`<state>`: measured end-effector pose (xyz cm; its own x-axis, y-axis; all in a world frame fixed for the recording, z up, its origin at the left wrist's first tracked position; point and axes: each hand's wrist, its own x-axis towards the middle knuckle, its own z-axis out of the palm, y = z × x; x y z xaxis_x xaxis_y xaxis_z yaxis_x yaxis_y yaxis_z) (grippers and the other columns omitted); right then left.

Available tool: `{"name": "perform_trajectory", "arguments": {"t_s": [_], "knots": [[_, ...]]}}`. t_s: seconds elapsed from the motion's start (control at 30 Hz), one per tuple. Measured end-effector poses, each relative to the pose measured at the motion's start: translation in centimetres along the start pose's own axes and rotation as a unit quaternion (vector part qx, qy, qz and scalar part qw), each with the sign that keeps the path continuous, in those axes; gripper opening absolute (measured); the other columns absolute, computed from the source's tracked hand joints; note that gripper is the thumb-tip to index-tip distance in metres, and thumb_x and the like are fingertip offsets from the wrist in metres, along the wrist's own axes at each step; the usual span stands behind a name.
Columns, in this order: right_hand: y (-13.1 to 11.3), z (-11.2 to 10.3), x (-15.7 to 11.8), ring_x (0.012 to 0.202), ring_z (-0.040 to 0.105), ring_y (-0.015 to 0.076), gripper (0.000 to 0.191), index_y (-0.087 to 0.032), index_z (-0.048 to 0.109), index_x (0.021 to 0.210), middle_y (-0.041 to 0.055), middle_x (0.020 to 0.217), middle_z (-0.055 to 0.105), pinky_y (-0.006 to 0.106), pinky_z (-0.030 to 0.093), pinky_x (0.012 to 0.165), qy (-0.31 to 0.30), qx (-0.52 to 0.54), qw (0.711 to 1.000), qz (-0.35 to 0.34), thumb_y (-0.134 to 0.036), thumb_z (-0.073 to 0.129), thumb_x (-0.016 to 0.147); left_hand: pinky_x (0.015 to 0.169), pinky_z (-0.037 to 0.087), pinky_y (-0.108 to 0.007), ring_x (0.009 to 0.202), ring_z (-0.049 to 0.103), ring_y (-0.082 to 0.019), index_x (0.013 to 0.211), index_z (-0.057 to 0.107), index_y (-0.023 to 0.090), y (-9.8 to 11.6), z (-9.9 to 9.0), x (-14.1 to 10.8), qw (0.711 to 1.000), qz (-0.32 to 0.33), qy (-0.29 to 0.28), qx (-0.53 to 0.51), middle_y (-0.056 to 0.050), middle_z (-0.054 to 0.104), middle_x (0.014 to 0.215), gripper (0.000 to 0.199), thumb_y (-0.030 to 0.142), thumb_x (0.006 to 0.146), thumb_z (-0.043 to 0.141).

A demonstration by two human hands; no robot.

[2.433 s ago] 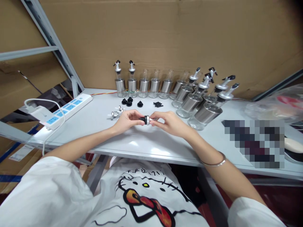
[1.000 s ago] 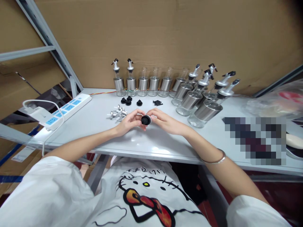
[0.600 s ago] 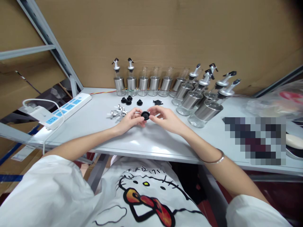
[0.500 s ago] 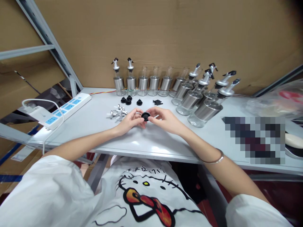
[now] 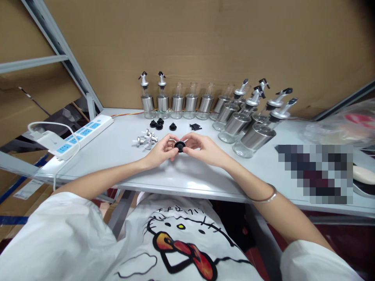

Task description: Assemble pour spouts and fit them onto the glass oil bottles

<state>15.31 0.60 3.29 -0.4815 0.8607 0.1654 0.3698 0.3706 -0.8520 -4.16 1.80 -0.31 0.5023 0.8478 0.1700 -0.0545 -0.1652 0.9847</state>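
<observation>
Between both hands, just above the tabletop, is a round black bottle stopper with a thin silvery edge at its far side. My left hand pinches it from the left, thumb on the near face. From the right, my right hand grips its other edge with thumb and fingers. Behind the hands lie several more black stoppers and a small pile of black levers. Several silver pourer spouts rest left of my left hand.
Glass bottles with steel sleeves line the back, some topped with pourers. More capped bottles stand at right. A white power strip with a cable lies at left. A clear plastic bag sits far right.
The fingers have shifted slightly around the stopper, and its black face has tipped a little more towards me. Both hands still hold it in nearly the same place.
</observation>
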Motion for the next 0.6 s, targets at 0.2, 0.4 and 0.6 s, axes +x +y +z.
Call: {"name": "perform_trajectory", "arguments": {"t_s": [0.2,0.4,0.6], "knots": [[0.18,0.26,-0.03,0.068,0.059,0.0149,0.027,-0.018,0.055,0.098,0.002,0.077,0.065,0.031,0.048,0.068,0.001,0.005,1.0,0.004,-0.034,0.058,0.076,0.061,0.047,-0.023,0.051,0.052,-0.005,0.097,0.047,0.017,0.02,0.17,-0.11,1.0,0.006,0.013,0.014,0.005,0.057,0.072,0.04,0.037,0.072,0.071],[0.62,0.33,0.19,0.072,0.06,0.0156,0.024,-0.018,0.055,0.097,0.0027,0.08,0.066,0.032,0.049,0.073,0.011,0.006,1.0,-0.006,-0.03,0.057,0.076,0.058,0.046,-0.021,0.055,0.057,-0.007,0.091,0.046,0.017,0.12,0.22,0.03,1.0,-0.001,0.025,-0.001,0.004,0.058,0.075,0.042,0.039,0.069,0.075],[0.17,0.53,-0.09,0.071,0.062,0.0163,0.022,-0.018,0.055,0.095,0.0027,0.077,0.066,0.032,0.048,0.072,-0.012,0.001,1.0,0.015,-0.032,0.056,0.077,0.058,0.044,-0.023,0.05,0.053,-0.006,0.087,0.045,0.017,0.31,0.04,-0.22,1.0,-0.001,0.0,0.017,0.004,0.057,0.071,0.042,0.045,0.072,0.072]]}}
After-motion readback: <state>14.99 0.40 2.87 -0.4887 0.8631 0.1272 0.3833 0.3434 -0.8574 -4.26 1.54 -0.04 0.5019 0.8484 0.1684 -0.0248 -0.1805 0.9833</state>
